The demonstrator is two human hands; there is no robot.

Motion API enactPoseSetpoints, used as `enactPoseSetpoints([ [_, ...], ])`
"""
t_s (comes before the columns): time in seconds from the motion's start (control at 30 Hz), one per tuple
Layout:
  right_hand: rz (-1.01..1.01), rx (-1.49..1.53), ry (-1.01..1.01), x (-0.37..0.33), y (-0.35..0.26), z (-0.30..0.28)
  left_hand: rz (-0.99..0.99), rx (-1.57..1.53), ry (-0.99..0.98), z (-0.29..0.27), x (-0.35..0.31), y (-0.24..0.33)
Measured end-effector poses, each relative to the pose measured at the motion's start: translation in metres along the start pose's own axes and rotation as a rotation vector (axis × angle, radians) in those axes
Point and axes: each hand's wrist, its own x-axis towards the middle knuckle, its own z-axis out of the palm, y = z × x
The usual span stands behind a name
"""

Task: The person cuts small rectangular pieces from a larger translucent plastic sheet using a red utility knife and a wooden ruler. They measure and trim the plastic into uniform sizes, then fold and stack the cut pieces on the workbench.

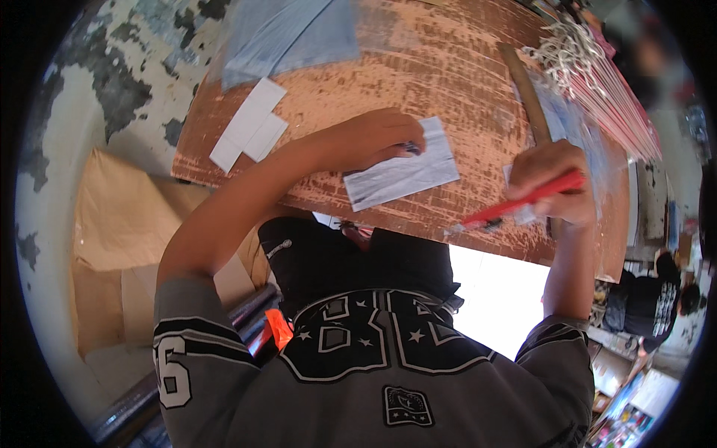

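Observation:
My left hand point(385, 137) is over a pale grey-white rectangular piece point(407, 175) on the worn wooden table point(463, 89). Its fingers are curled in, with something small and dark at the fingertips that I cannot make out. In my right hand point(554, 175) is a slim red tool point(515, 201), gripped in the closed fist. Its pale tip points left and down, near the table's near edge, apart from the pale piece. Part of another pale scrap point(525, 214) shows beneath the right hand.
White rectangular pieces point(250, 127) lie at the table's left. Behind them is folded bluish sheeting point(291, 37). A long wooden strip point(526, 93) and a bundle of pink-white rods with strings point(597, 82) occupy the right side. Brown paper point(119, 216) stands left; another person point(650, 302) is far right.

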Motion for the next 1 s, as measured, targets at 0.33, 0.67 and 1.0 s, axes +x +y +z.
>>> enactPoseSetpoints([
  [0.33, 0.084, -0.329, 1.019, -0.147, -0.01, -0.012, -0.001, 0.085, -0.076, -0.003, 0.012, 0.007],
  [0.67, 0.514, -1.257, 1.023, -0.199, 0.039, -0.019, -0.059, 0.177, -0.107, -0.014, 0.017, 0.041],
  [1.0, 0.619, -1.332, 0.909, -0.22, 0.058, -0.011, -0.25, 0.307, -0.003, 0.007, 0.018, 0.082],
])
